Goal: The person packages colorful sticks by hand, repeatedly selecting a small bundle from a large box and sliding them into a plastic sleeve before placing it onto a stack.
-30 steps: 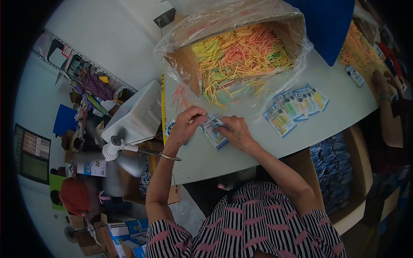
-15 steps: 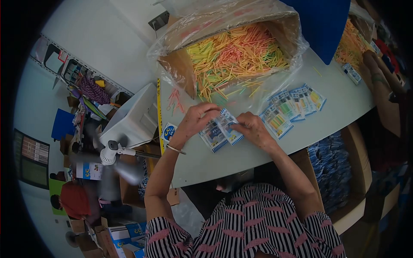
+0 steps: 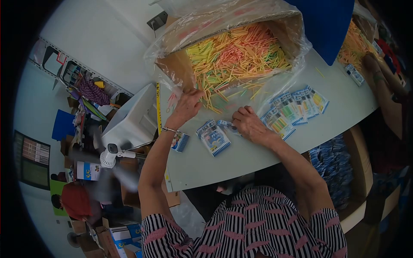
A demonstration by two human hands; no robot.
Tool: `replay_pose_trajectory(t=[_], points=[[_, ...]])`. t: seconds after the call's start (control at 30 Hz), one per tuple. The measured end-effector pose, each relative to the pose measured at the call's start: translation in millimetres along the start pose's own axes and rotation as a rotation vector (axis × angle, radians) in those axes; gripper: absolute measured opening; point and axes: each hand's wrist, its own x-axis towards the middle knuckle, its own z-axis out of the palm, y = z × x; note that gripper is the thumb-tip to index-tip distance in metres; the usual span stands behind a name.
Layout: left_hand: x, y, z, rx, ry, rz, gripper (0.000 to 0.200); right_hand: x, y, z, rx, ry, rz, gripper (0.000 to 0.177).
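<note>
My left hand (image 3: 187, 105) is at the lower left corner of the plastic-lined box (image 3: 174, 69) of coloured sticks (image 3: 241, 53), fingers curled; whether it grips anything is hidden. My right hand (image 3: 251, 124) is closed on a small blue-and-white packet (image 3: 228, 127), partly covered by the fingers. Between my hands and nearer my body lies a stack of flat packets (image 3: 214, 137). Right of my right hand, a fanned row of packets holding coloured sticks (image 3: 294, 107) rests on the table (image 3: 266, 159). Another packet (image 3: 180, 141) lies beside my left wrist.
Loose pink sticks (image 3: 171, 102) lie left of the box. An open carton of blue packets (image 3: 331, 167) stands below the table's right edge. A fan (image 3: 110, 155) is at the left. Another person's arm (image 3: 387, 99) is at the far right.
My left hand has left the packet and moved up and left to the box corner. My right hand has kept a packet and shifted slightly. The packet stack now lies uncovered.
</note>
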Motion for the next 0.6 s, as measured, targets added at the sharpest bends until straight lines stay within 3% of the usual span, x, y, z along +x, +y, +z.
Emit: replay_pose_trajectory(t=[0.1,0.17,0.33,0.4,0.43,0.5,0.6], points=[[-2.8,10.4,1.8,0.110,-0.095,0.041,0.039,5.4,-0.1,-9.1,0.014,-0.017,0.017,0.014],[0.7,19.5,3.3,0.149,-0.095,0.058,0.043,10.4,-1.9,-17.3,0.134,0.140,-0.019,0.015],[18.8,8.5,0.8,0.119,-0.034,0.074,0.050,22.8,-3.3,-37.8,0.082,0.231,0.003,0.016],[23.6,-6.9,-0.7,-0.177,0.012,-0.042,0.039,23.8,-2.5,-39.5,0.073,0.263,0.016,0.016],[25.5,-16.0,-1.5,-0.175,0.012,-0.041,0.039,21.6,-3.4,-38.3,0.101,0.229,0.032,0.017],[26.5,-31.7,0.7,-0.134,-0.039,-0.279,0.023,15.9,-3.8,-31.0,0.131,0.197,0.046,0.018],[28.2,-36.1,23.9,0.085,-0.014,-0.251,0.016,9.1,-4.2,-13.1,0.160,0.126,0.027,0.011]])
